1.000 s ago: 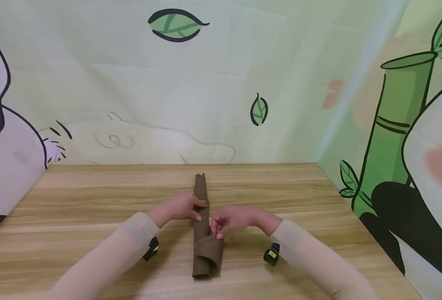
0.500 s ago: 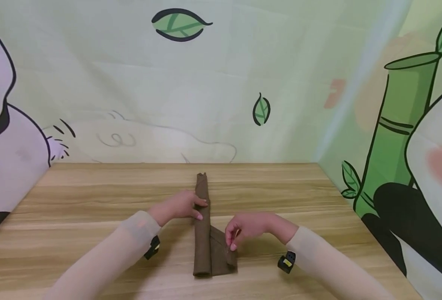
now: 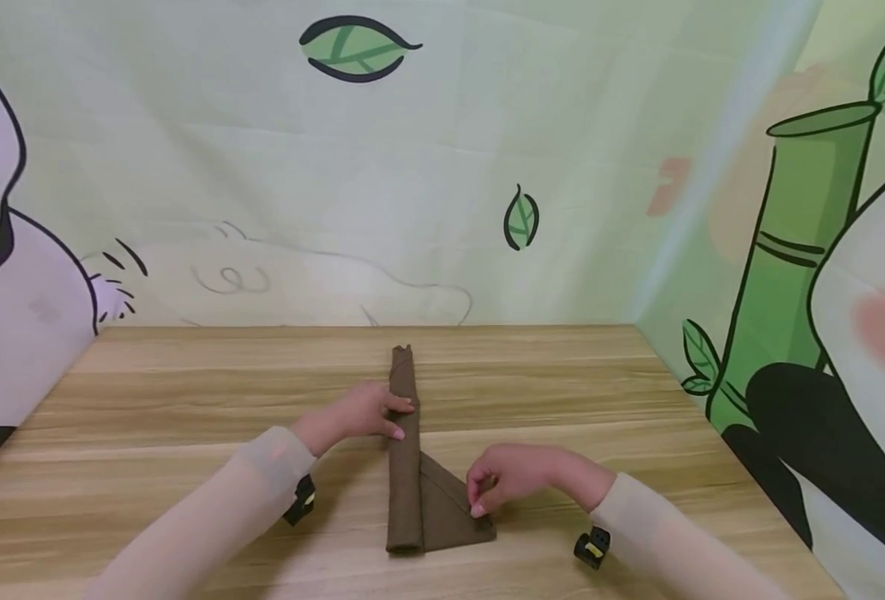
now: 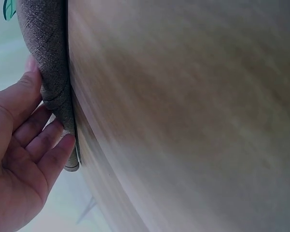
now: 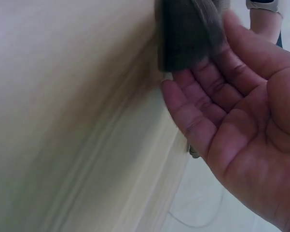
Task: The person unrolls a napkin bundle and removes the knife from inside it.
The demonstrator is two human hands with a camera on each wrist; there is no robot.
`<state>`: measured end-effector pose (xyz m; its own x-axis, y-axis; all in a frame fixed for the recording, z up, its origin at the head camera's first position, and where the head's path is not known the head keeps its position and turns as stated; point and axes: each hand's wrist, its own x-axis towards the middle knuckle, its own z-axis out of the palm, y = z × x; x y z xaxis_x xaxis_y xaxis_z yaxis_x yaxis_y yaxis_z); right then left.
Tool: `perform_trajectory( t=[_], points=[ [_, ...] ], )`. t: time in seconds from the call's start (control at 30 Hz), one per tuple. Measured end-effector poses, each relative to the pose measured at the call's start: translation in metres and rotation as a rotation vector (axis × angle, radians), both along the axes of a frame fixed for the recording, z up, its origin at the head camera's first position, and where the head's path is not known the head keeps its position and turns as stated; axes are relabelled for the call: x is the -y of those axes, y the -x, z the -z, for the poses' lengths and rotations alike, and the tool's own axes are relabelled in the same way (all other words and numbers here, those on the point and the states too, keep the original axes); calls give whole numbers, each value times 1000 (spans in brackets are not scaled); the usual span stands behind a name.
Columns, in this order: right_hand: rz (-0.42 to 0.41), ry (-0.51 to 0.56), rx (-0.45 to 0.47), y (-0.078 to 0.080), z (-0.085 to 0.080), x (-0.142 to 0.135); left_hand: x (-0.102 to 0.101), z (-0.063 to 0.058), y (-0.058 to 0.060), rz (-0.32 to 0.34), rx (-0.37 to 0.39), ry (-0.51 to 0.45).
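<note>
With the clock centred on the brown roll (image 3: 405, 479) and 12 pointing away from the person, I see it lying along the 12-to-6 line on the worktop (image 3: 187, 392), a flat flap (image 3: 446, 518) spread towards 5 o'clock. At 10 o'clock the left hand (image 3: 356, 410) grips the roll's far half between thumb and fingers; at about half past 3 the right hand (image 3: 513, 477) pinches the flap's slanted outer edge. My main worry is the near half: no finger presses on the 6 o'clock end, so a pull towards 4 o'clock could swing the roll round under the left hand or loosen its turns. If the pinch, which takes only the edge, slipped, I'd expect the corner to curl back or crease. Too hard a squeeze at 10 o'clock could dent the layers. From the right wrist view, blurred around the cloth, I cannot judge how firm that pinch is.
</note>
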<state>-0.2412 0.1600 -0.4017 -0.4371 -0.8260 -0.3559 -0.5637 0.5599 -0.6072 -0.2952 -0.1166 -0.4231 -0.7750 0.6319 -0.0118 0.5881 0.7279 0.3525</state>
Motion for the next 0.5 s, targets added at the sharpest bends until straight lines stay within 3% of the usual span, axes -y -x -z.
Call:
perform_trajectory(
  t=[0.23,0.5],
  points=[
    [24,3,2,-7,2,-10,4,2,-3,55,-20,-2],
    [75,18,-25,-16,1,-15,10,-1,-10,51,-33,-57]
  ],
)
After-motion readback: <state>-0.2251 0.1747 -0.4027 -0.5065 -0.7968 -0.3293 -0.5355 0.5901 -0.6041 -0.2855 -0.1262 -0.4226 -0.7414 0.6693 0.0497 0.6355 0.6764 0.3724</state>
